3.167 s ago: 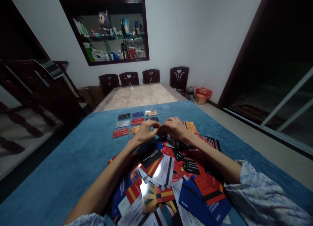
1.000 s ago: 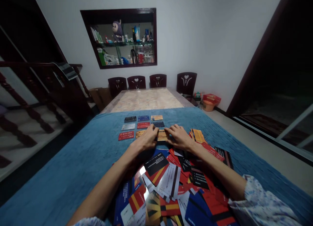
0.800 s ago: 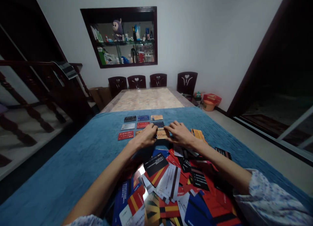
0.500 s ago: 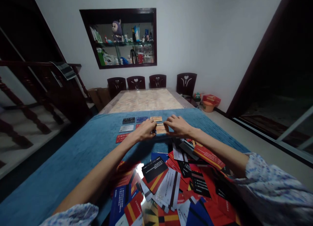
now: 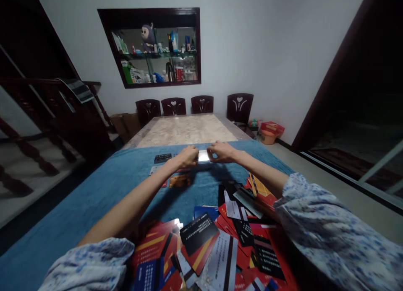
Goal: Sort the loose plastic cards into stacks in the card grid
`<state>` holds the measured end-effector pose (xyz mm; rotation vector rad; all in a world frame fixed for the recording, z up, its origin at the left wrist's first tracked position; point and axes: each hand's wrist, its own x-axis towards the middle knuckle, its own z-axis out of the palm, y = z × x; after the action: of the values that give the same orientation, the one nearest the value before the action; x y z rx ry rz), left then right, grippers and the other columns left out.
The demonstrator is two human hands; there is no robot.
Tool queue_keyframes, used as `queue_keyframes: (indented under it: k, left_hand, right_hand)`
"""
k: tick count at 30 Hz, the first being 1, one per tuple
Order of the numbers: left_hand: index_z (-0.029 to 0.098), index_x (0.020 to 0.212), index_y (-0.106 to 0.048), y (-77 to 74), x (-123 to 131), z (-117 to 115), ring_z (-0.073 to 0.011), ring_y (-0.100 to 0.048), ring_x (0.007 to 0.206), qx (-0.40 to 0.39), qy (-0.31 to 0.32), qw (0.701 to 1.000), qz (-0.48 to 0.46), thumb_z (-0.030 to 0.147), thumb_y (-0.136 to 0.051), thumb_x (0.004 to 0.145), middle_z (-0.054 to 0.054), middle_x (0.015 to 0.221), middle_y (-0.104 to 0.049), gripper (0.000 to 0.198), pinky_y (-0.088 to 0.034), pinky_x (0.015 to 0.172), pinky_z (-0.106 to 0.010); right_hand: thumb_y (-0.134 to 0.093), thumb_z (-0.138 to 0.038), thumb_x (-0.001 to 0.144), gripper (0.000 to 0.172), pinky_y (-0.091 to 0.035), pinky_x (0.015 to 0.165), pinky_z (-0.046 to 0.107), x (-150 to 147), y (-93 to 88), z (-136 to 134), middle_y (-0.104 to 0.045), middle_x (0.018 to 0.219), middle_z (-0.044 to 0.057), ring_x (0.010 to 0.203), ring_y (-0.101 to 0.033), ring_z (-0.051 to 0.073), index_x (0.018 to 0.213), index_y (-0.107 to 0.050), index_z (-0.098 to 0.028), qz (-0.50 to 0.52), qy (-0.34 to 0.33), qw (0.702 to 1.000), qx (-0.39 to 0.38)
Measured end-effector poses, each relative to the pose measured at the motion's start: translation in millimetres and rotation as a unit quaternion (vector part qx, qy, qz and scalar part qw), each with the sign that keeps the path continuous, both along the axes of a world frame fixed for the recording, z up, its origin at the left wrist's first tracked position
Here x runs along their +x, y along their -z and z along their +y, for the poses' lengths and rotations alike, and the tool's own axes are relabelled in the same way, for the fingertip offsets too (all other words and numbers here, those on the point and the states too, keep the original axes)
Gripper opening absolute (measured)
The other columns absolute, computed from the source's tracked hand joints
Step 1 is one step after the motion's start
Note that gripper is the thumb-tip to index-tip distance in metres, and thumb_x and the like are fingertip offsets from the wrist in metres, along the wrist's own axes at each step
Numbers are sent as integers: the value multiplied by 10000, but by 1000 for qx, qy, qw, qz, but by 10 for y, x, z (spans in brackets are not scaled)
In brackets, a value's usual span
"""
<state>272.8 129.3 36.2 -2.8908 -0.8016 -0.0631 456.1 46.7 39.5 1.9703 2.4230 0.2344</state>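
Both my arms reach far forward over a blue tablecloth. My left hand and my right hand pinch the two ends of one card, which glares white in the light. They hold it over the far rows of laid-out cards, where a black card and an orange card show; my arms hide the others. A loose heap of red, black, blue and white cards lies near me.
Beyond the cloth lies the bare marble tabletop, with several dark chairs at its far end. A wall niche holds bottles and a plush toy. A stair railing stands at the left, a red basket on the floor at the right.
My hands have carried the card from the near edge of the laid-out rows forward to their far side. My body leaned forward, so the heap now sits under my elbows.
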Motion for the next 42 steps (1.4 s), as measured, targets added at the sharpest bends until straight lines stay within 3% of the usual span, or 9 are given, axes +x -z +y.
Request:
queue_keyframes:
  k: [9, 14, 24, 30, 38, 42]
  left_hand:
    - [137, 1003, -660, 134, 196, 349, -253, -620, 982, -10, -23, 999, 23, 204, -611, 742, -121, 1098, -646, 273, -508, 816, -292]
    - [151, 998, -670, 181, 271, 402, -252, -619, 1013, -26, -56, 997, 42, 174, -630, 697, -114, 1124, -662, 305, -507, 832, -292]
    - [170, 957, -664, 258, 300, 529, -265, -644, 1009, -71, -81, 992, 72, 136, -598, 694, -91, 982, -720, 273, -488, 920, -363]
    - [153, 987, -661, 273, 293, 539, -286, -651, 1029, -79, -74, 991, 77, 131, -588, 709, -127, 1047, -713, 288, -491, 930, -390]
    - [144, 1002, -671, 344, 324, 624, -237, -658, 968, -74, -59, 991, 91, 162, -611, 723, -122, 1087, -682, 286, -517, 814, -273]
    - [133, 1020, -680, 333, 335, 589, -257, -641, 1025, -63, -66, 990, 105, 169, -603, 744, -152, 1192, -635, 289, -513, 876, -316]
  right_hand:
    - [-578, -332, 852, 332, -487, 810, 327, 73, 79, 389, -696, 1161, 124, 1112, -608, 292, 1149, -674, -221, -12, 43, 998, -42]
    - [-589, -322, 845, 372, -497, 812, 326, 72, 130, 570, -699, 1185, 133, 1086, -643, 290, 1191, -671, -213, 3, 63, 994, -86]
    - [-638, -296, 809, 402, -503, 789, 261, 75, 276, 808, -721, 1156, 104, 1043, -668, 248, 1197, -684, -202, 16, 63, 989, -133]
    - [-626, -289, 812, 434, -509, 785, 263, 96, 333, 885, -718, 1178, 123, 1042, -674, 256, 1229, -675, -179, 22, 54, 988, -144]
    - [-604, -244, 777, 393, -521, 768, 273, 60, 382, 962, -731, 1141, 147, 1018, -685, 263, 1140, -725, -153, 19, 63, 986, -154]
    - [-619, -244, 769, 380, -524, 757, 257, 33, 398, 1009, -739, 1110, 159, 992, -693, 251, 1109, -732, -119, 17, 71, 984, -162]
